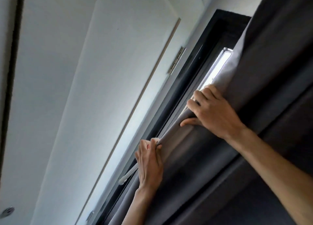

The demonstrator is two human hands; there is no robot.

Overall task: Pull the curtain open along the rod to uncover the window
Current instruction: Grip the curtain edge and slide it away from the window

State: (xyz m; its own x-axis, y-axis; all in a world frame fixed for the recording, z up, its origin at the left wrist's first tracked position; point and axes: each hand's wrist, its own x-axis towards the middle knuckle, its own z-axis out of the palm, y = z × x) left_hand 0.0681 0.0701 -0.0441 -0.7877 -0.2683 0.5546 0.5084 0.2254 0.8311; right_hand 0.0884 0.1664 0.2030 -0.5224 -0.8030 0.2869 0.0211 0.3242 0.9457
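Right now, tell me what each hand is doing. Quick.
Left hand: closed, fingers gripping the curtain's top edge over the rod.
Right hand: closed, gripping the same edge higher in the picture.

Dark grey curtain [254,106], white rod [128,173]

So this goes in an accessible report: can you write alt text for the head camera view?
Two bare hands grip the top hem of a dark grey curtain threaded on a white rod: the left hand near the rod's bare end, the right hand further along. A sliver of bright window shows past the curtain's edge.
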